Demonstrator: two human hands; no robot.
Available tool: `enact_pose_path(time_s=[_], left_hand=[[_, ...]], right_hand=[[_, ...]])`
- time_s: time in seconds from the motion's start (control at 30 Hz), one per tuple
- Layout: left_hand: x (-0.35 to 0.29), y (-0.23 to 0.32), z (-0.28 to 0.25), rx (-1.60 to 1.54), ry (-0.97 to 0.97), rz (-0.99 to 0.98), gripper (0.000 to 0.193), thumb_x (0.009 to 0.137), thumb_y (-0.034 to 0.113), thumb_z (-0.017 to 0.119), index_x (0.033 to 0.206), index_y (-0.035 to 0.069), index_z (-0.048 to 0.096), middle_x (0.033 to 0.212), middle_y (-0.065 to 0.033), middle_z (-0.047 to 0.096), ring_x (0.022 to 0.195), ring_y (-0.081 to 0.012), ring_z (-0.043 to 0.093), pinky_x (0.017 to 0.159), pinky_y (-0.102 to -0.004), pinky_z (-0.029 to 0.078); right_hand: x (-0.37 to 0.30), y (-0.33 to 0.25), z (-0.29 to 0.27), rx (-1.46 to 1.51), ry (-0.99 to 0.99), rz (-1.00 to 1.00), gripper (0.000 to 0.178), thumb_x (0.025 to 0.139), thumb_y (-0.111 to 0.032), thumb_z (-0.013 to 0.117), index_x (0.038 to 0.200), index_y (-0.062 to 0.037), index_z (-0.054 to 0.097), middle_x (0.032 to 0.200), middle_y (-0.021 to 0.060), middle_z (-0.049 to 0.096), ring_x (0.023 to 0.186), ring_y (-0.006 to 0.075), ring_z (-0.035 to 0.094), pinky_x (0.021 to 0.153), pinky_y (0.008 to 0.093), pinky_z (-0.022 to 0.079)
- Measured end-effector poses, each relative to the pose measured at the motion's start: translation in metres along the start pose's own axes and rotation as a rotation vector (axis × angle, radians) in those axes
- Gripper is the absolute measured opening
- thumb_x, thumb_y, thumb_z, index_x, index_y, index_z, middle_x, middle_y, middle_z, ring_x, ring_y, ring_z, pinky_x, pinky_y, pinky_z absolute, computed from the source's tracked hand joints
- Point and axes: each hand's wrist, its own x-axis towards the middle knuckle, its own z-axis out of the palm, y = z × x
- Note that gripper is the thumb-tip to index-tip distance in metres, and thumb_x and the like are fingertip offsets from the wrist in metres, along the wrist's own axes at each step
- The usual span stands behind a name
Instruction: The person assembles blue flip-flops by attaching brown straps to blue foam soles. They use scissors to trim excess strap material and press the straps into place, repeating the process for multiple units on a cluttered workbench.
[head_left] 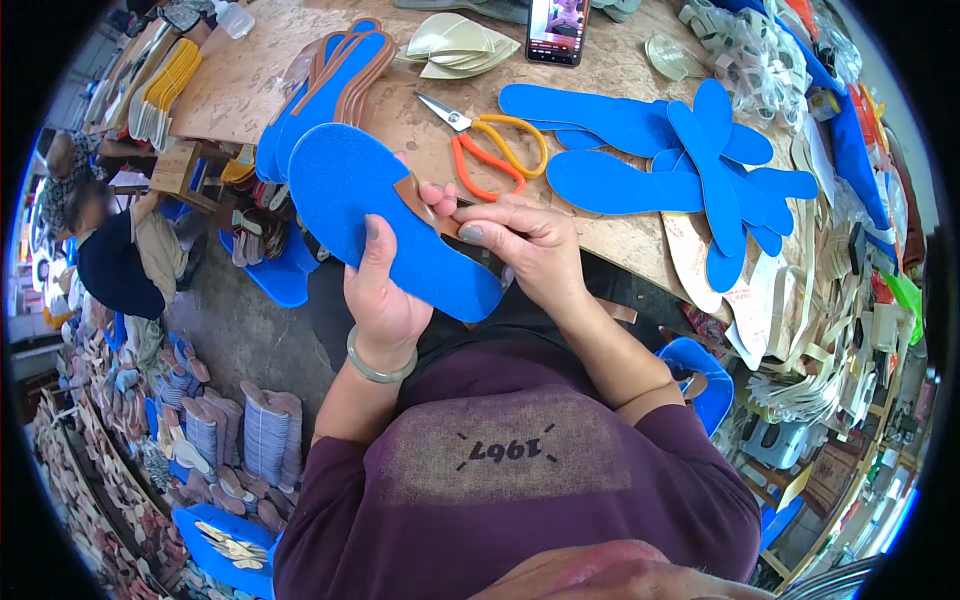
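A blue insole (340, 175) is tilted across my left hand (380, 305), which grips it with the thumb on top and the fingers behind. Along the insole's right edge, at its middle, sits a brown strip (412, 197) that looks like leather. My right hand (535, 245) pinches this strip at the edge between thumb and forefinger, close to my left fingertips. Just beyond my hands, scissors (482, 145) with one orange and one yellow handle lie on the table, blades pointing away to the left.
Brown-edged blue insoles (345, 75) are stacked behind the held one. Loose blue insoles (625, 187) overlap on the right of the wooden table (420, 125). A phone (556, 30) and pale curved pieces (458, 45) lie farther back. Another person (120, 250) is at the far left.
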Motion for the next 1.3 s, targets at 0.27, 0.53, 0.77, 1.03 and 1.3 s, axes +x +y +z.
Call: enact_pose_path(time_s=[0.27,0.53,0.77,1.03,1.3], left_hand=[[-0.003,0.003,0.005,0.092,0.004,-0.007,0.053,0.098,0.032,0.046,0.138,-0.001,0.032,0.112,-0.0139,0.055,0.101,-0.0222,0.056,0.104,-0.0451,0.036],[-0.004,0.008,0.016,0.194,0.042,-0.047,0.055,0.097,0.038,0.046,0.137,0.002,0.032,0.099,-0.0098,0.051,0.090,-0.0169,0.052,0.104,-0.0423,0.036],[-0.003,0.002,0.006,0.151,-0.025,0.038,0.048,0.098,0.032,0.047,0.133,-0.001,0.038,0.104,-0.0134,0.059,0.089,-0.0184,0.058,0.099,-0.0432,0.040],[-0.004,0.002,0.007,0.201,-0.012,0.055,0.048,0.098,0.029,0.047,0.133,-0.002,0.037,0.101,-0.0132,0.059,0.088,-0.0181,0.057,0.097,-0.0426,0.041],[-0.003,0.006,0.013,0.177,0.029,0.012,0.049,0.097,0.031,0.049,0.133,0.000,0.036,0.102,-0.0129,0.056,0.088,-0.0178,0.055,0.097,-0.0420,0.042]], right_hand=[[-0.004,0.001,0.009,0.261,-0.063,0.094,0.015,0.082,-0.010,0.070,0.096,-0.0045,0.073,0.082,0.0030,0.068,0.077,0.0077,0.061,0.067,0.0229,0.049],[-0.004,-0.005,0.005,0.270,-0.055,0.176,0.014,0.082,-0.010,0.071,0.095,-0.0041,0.073,0.084,0.0029,0.069,0.076,0.0070,0.061,0.068,0.0223,0.050],[-0.007,-0.004,0.004,0.316,-0.070,0.221,0.013,0.082,-0.010,0.071,0.093,-0.0037,0.073,0.084,0.0029,0.069,0.075,0.0062,0.060,0.067,0.0216,0.049],[-0.007,-0.004,0.006,0.307,-0.084,0.190,0.016,0.082,-0.011,0.071,0.095,-0.0035,0.073,0.084,0.0031,0.068,0.076,0.0070,0.060,0.069,0.0221,0.049],[-0.003,-0.002,0.000,0.333,-0.097,0.242,0.013,0.082,-0.011,0.071,0.093,-0.0046,0.073,0.085,0.0026,0.068,0.076,0.0066,0.060,0.069,0.0224,0.048]])
